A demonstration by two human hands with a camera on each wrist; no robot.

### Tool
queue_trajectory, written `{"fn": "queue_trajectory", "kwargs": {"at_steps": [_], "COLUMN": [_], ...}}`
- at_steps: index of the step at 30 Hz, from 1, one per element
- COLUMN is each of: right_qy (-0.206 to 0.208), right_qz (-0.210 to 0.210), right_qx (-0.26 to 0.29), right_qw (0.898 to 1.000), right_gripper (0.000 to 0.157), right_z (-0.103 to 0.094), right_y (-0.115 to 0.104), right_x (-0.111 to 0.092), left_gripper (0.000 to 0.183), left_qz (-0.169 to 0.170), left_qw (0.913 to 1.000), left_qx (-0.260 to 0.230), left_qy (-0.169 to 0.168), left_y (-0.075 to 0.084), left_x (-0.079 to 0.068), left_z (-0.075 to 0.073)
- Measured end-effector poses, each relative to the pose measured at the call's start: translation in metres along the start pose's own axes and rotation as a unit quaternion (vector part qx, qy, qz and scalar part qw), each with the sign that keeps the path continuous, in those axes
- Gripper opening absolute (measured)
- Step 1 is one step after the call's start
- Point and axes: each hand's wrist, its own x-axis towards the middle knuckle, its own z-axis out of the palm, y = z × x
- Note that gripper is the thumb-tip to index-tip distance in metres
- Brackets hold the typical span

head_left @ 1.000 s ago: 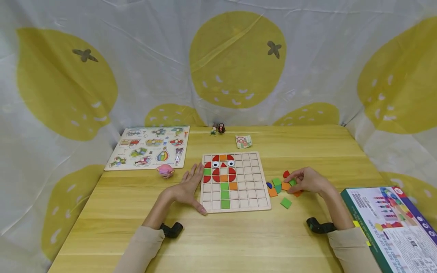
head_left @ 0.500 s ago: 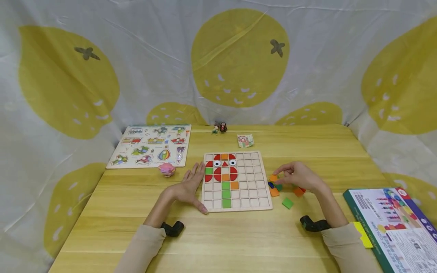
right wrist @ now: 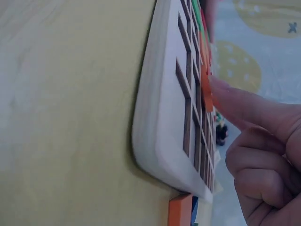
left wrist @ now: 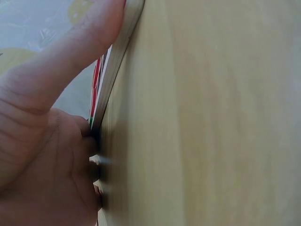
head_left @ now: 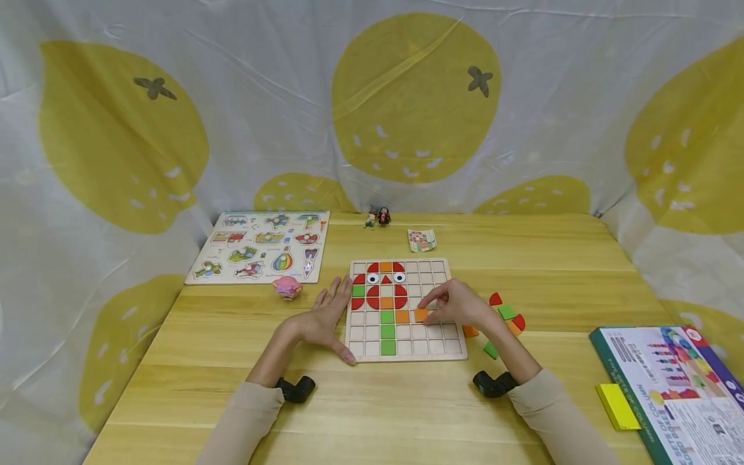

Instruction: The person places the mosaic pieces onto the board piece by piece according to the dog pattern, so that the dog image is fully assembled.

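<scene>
A wooden grid board lies on the table, part filled with red, green and orange tiles and two eye tiles. My left hand rests spread along its left edge, thumb by the near corner; the left wrist view shows the palm beside the board's side. My right hand is over the right half of the grid, pinching an orange square tile between thumb and fingertips. This tile overlaps a cell just right of another orange tile. In the right wrist view the held tile appears right at the grid surface.
Loose tiles lie right of the board, partly hidden by my right forearm. A picture card and small figurines are behind it. A vehicle puzzle and pink toy lie left; a box and yellow block lie right.
My right hand has moved left from the loose tiles to over the board, bringing an orange square tile. My left hand stays at the board's left edge.
</scene>
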Motion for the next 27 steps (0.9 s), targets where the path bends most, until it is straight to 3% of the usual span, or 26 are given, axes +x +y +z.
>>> {"fn": "queue_trajectory", "kwargs": {"at_steps": [13,16,20,24,27], "right_qy": [-0.013,-0.010,0.015,0.029,0.019], "right_qz": [-0.001,-0.020,-0.022,0.016,0.031], "right_qx": [0.037,0.026,0.023,0.035,0.041], "right_qw": [0.999,0.999,0.999,0.999,0.998], "right_gripper": [0.026,0.029,0.033,0.037,0.037], "right_z": [0.002,-0.015,-0.053,-0.077,-0.079], "right_y": [0.000,0.009,0.031,0.052,0.059], "right_x": [0.006,-0.001,-0.026,-0.052,-0.059], "left_gripper": [0.152,0.152,0.153,0.153,0.153], "left_qz": [-0.011,-0.007,-0.008,-0.009,-0.005], "left_qw": [0.9999,1.0000,0.9999,0.9999,0.9999], "left_qx": [0.001,0.003,0.001,-0.007,-0.011], "left_qy": [-0.006,0.000,0.007,0.002,0.006], "left_y": [0.000,0.000,0.000,0.000,0.000], "left_x": [0.002,0.003,0.004,0.003,0.001], "left_z": [-0.006,-0.006,-0.003,0.000,0.000]}}
